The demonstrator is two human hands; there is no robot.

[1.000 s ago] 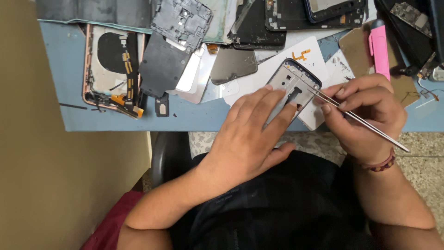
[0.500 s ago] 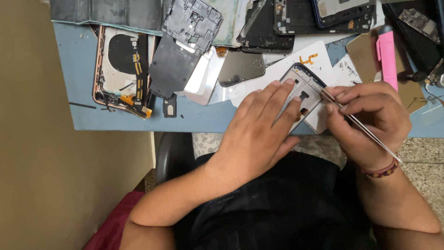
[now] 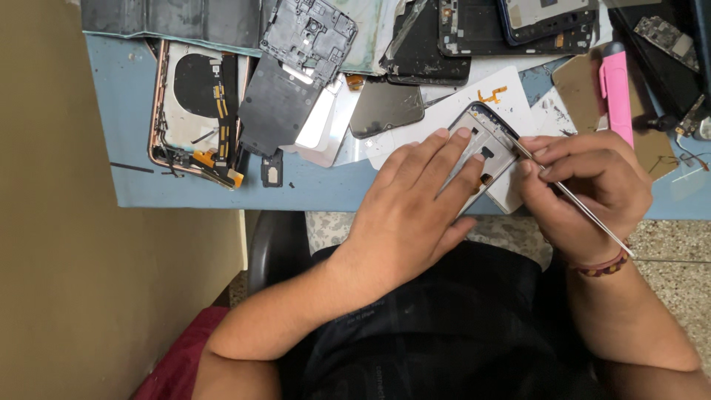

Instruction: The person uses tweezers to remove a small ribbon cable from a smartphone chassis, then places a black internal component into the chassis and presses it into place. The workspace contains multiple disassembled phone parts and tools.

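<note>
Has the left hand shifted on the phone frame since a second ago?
No. The left hand still lies flat on the phone frame, at the blue table's front edge, as before; only the camera moved.

You face a pale blue worktable (image 3: 185,194) strewn with dismantled phone parts. A plain tan wall (image 3: 52,222) fills your left. Speckled stone floor (image 3: 666,237) shows beneath, with what looks like a black chair seat (image 3: 278,244). Light is even.

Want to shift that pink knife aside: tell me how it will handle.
The pink knife looks light and stiff. Its flat-sided body lying on the table probably won't roll. The smooth plastic may slide if pushed.
</note>
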